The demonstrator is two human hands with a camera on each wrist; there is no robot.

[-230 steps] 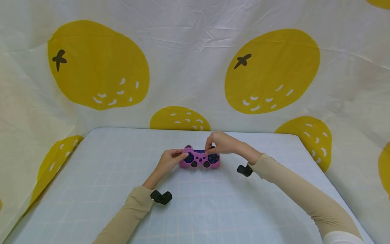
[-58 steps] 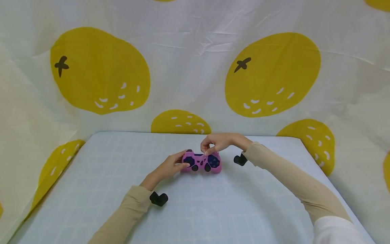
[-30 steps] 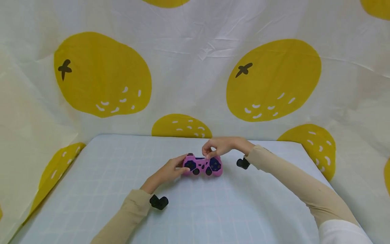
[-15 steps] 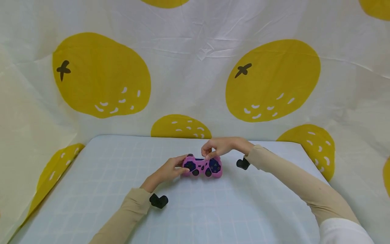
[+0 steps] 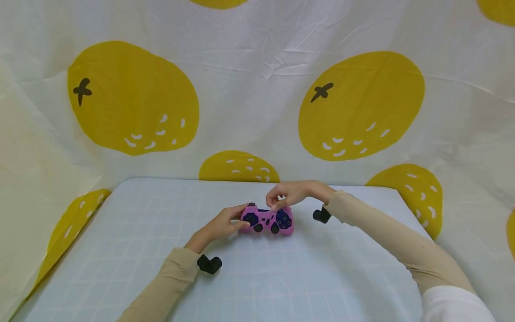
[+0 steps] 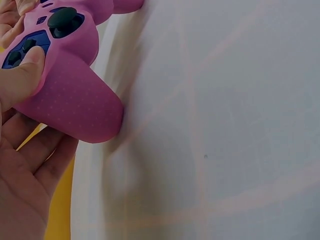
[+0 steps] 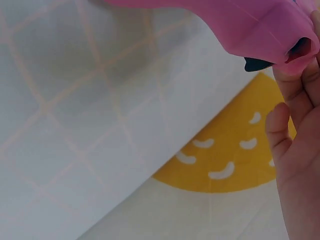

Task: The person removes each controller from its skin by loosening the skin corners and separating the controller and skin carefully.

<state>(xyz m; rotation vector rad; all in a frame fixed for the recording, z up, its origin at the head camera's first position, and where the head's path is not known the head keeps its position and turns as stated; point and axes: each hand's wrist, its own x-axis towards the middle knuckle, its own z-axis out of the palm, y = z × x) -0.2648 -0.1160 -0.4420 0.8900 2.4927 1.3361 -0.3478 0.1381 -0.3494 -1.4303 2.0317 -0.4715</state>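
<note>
While lying mid-frame on the bench (image 5: 120, 250), the pink controller (image 5: 267, 219) is looking light, its soft skin grippy; the left hand (image 5: 219, 225) is gripping one handle, the right hand (image 5: 290, 193) pinching its top edge.

A game controller (image 5: 267, 218) in a pink dotted silicone skin, with dark blue face and black sticks, lies face up near the middle of the surface (image 5: 281, 277), gripped at both ends.

I see a pale blue worktop (image 5: 281, 277) with a faint grid pattern; a pink game controller (image 5: 267, 219) rests on it near the far edge.
</note>
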